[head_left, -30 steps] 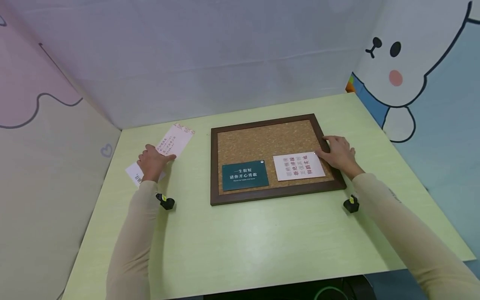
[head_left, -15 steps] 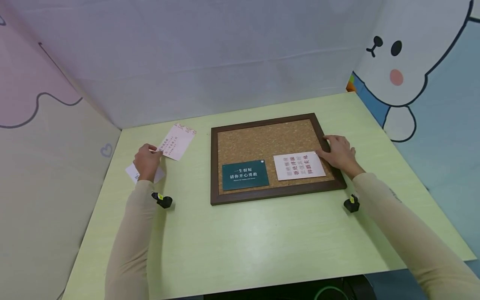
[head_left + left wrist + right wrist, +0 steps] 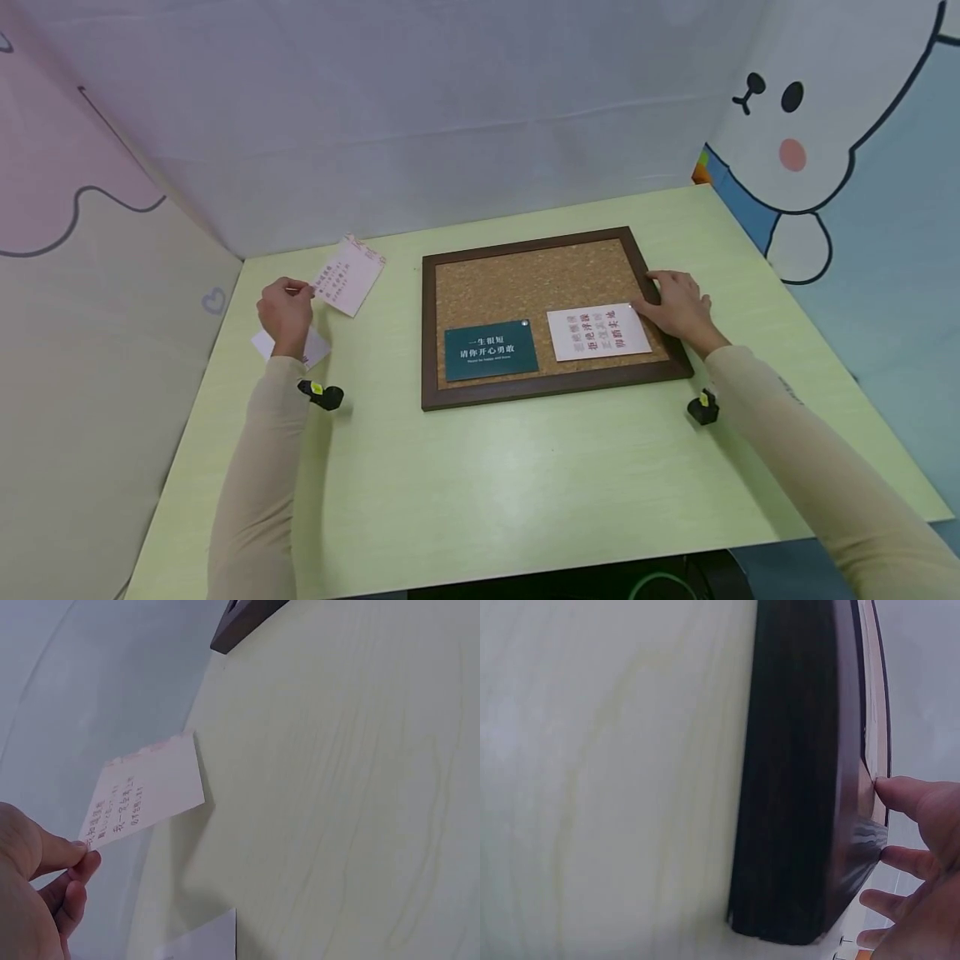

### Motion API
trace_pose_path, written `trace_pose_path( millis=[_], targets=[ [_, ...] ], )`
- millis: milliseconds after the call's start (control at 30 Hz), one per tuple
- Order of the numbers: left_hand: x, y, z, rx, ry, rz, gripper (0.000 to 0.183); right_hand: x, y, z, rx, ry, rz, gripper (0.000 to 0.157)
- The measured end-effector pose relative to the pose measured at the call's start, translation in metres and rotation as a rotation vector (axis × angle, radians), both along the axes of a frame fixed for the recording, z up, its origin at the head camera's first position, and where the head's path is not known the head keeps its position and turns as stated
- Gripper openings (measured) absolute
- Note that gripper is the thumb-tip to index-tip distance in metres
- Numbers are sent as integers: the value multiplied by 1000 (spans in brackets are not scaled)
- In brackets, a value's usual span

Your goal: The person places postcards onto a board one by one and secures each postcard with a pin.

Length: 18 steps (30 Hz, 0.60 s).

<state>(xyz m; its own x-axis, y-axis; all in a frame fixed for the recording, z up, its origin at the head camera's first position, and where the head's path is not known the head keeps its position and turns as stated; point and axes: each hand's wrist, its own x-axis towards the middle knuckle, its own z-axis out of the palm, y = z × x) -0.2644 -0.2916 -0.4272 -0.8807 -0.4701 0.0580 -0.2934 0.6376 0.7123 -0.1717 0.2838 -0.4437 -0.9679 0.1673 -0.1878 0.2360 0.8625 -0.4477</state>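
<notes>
One pink card (image 3: 349, 277) raised

The left hand (image 3: 285, 315) pinches it by a corner, perhaps to leave its print uncovered; it tilts above the table (image 3: 480, 483) near a loose white card (image 3: 317, 345). The right hand (image 3: 681, 310) rests spread on the dark frame (image 3: 525, 387), probably steadying it. Inside, the cork board (image 3: 532, 287) holds a teal card (image 3: 491, 351) and a printed white card (image 3: 597, 332).

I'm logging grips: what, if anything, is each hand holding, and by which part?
The left hand pinches the pink card by one corner. The right hand rests on the right side of the board, with no clear grip.
</notes>
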Motion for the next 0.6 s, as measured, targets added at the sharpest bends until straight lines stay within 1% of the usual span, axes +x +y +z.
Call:
trace_pose_path(
  millis=[133,300,433,567,600],
  targets=[
    [-1,1,2,56,4,14,23,1,0,1,2,4,-1,67],
    [-7,8,1,182,20,18,19,1,0,2,11,1,-7,67],
    [-13,22,0,276,32,-25,14,2,-1,2,14,3,-7,67],
    [-19,41,-1,354,29,-87,4,2,-1,1,14,3,-9,66],
    [-21,47,-1,367,31,-103,5,2,-1,1,15,2,-11,66]
  ],
)
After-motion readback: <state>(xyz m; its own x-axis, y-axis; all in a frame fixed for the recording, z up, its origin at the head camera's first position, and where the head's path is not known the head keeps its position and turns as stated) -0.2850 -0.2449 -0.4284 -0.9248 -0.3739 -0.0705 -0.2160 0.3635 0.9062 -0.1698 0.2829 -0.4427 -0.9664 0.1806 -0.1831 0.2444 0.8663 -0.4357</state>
